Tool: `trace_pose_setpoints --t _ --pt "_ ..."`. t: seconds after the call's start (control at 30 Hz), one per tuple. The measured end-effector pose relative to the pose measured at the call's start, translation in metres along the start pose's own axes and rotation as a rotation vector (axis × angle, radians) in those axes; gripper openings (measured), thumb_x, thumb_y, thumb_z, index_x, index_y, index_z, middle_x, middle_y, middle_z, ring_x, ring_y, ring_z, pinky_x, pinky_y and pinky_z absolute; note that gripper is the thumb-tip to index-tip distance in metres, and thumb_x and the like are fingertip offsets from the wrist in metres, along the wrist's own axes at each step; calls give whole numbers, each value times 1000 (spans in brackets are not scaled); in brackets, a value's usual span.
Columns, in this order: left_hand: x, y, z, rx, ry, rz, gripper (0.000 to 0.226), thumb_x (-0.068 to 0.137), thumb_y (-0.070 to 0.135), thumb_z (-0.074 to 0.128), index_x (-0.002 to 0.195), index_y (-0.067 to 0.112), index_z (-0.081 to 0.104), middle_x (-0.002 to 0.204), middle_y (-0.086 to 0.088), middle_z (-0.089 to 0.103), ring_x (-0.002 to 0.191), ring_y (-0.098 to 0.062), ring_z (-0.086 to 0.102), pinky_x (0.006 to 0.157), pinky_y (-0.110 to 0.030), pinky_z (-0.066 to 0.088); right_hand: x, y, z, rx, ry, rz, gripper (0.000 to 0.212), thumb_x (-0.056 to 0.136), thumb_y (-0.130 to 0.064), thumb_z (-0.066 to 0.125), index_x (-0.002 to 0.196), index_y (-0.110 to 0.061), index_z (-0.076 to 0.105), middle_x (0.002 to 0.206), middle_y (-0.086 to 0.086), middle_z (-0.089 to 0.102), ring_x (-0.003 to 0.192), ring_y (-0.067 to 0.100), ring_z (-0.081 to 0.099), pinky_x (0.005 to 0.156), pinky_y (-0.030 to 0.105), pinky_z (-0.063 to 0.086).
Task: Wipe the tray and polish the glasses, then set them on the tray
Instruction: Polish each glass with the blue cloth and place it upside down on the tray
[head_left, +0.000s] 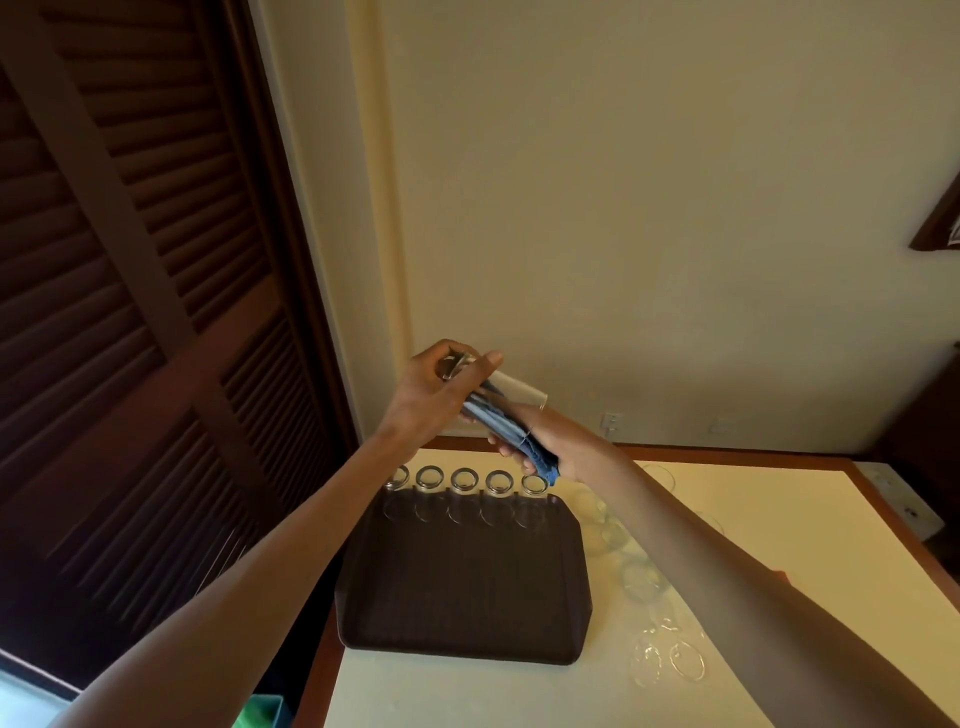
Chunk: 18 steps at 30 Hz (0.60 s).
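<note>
On the pale table (753, 519) lies the dark tray (462, 587); five glasses (463, 480) stand along its far edge, other glasses (641, 582) right of it; above, the left hand (431, 395) grips one glass (511, 387) by its base; the right hand (561, 447) holds a blue cloth (498, 421) pushed inside it.

Readable text: none.
Tray (462, 587): no legible lettering.
Frame corner (937, 218): print too blurred.
Wall socket (612, 420): markings too small.
</note>
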<state>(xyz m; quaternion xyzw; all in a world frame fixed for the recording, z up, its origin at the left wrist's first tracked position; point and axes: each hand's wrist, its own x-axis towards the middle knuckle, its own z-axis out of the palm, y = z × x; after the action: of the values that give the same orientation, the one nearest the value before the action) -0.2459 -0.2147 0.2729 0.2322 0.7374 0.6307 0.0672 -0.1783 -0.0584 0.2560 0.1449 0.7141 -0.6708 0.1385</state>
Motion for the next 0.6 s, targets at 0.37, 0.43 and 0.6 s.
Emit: trace_pose_setpoints --t 0.37,0.43,0.6 --pt "10 -35 -40 -147 155 -35 53 74 45 87 110 8 70 102 -8 77 95 -24 75 78 -34 62 13 27 -1 63 -96 4 29 105 -29 50 107 -5 66 82 13 72 57 17 63 49 26 52" --pt "11 -43 -48 -145 181 -51 50 75 45 85 108 9 71 98 -3 77 93 -20 75 80 -35 62 20 41 0 170 -102 -11 27 102 -27 56 112 -4 65 82 12 70 66 19 67 55 30 55" --pt "8 -74 -71 -101 217 -148 44 78 49 82 105 16 74 97 0 76 95 -21 76 84 -39 64 44 76 6 175 -7 -9 28 99 -30 58 110 -7 69 84 6 74 70 20 70 63 33 57"
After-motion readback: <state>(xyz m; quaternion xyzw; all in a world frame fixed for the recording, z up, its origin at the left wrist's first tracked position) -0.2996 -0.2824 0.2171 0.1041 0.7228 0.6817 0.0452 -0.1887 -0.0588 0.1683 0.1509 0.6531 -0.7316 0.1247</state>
